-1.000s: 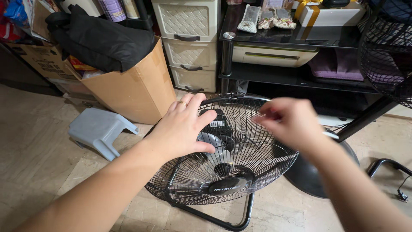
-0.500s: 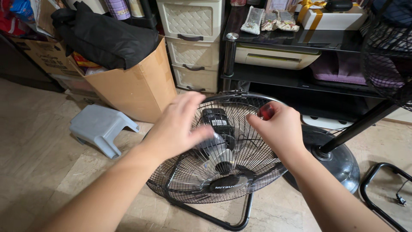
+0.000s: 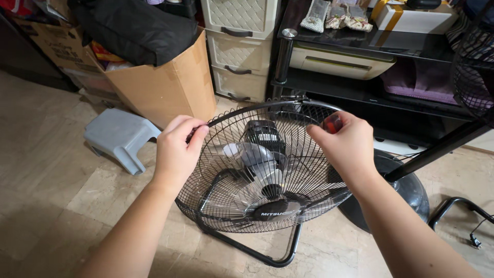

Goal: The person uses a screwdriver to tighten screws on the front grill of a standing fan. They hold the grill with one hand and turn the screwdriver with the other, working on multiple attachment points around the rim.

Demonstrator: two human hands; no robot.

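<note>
Black floor fan (image 3: 262, 175) tilted back on its tube stand on the floor, front wire grille (image 3: 309, 170) facing up. Left hand (image 3: 177, 149) pinched shut on the grille rim at the upper left, thumb and fingertips clamped on the wire. Right hand (image 3: 347, 146) closed around a small red-handled tool (image 3: 333, 122), probably a screwdriver, held at the rim on the upper right; tip hidden behind the fingers, so contact with the grille not certain. Likely risks: tool slipping off a clip or screw and jabbing between the thin wires toward the pale blades; grille springing free on one side and twisting; fan rocking on its stand under uneven pressure; a loosened small fastener dropping and rolling off across the smooth floor. Polished beige stone tile floor (image 3: 56, 206), hard and slippery. Crowded room: grey plastic step stool (image 3: 118, 136) to the left, open cardboard box (image 3: 159, 82) behind it, cream drawer unit (image 3: 239, 46), black glass shelf (image 3: 360, 46), round base of a standing fan (image 3: 406, 190) just right of the fan.
</note>
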